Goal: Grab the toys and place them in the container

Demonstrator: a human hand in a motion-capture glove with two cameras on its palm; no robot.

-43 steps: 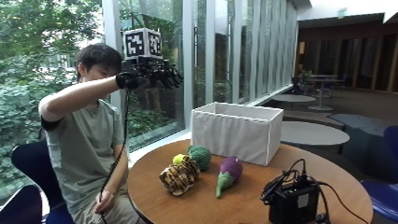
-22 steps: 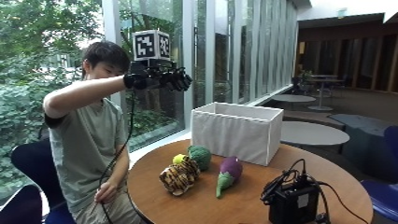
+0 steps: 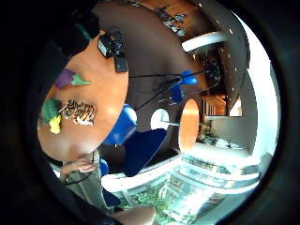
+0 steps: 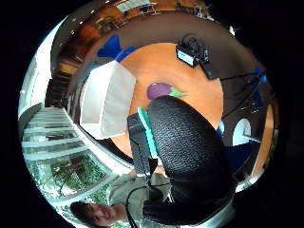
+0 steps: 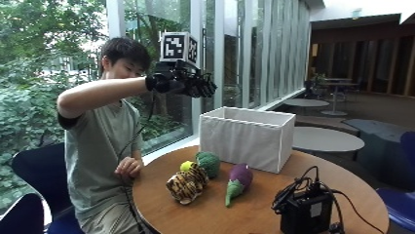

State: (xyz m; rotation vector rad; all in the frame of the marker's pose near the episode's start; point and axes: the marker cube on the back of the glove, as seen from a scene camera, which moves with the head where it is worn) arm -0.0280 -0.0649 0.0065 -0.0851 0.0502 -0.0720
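- The gloved right hand (image 5: 185,84) hangs high in the air above the counter's window-side edge, between the person and the box; its fingers curl loosely downward and it grips nothing.
- The bare hand (image 5: 129,167) rests at the counter's edge in front of the person.
- Three toys lie in a cluster near the middle of the counter (image 5: 214,217), just in front of the box (image 5: 246,138): a tiger (image 5: 184,184), a green-and-yellow toy (image 5: 204,163) touching it on the box side, and an eggplant (image 5: 238,181) just beside them.
- All three look like plush, so I judge them light, soft and squashy, not fragile and not slippery; they should give under the fingers.
- The tiger looks best taken across its rounded back; the eggplant around its fat purple body, not the thin green tip; the green-and-yellow toy over its bulky green part.
- The box looks like soft white fabric with an open top, so it may shift if knocked.
- The box's inside is hidden from every view, so I cannot tell whether it holds anything.
- What the green-and-yellow toy depicts is hard to make out.
- In the thumb-side palm view the glove covers the tiger and its neighbour; only the eggplant and box show.
- A black device (image 5: 306,214) with cables sits at the counter's near edge.
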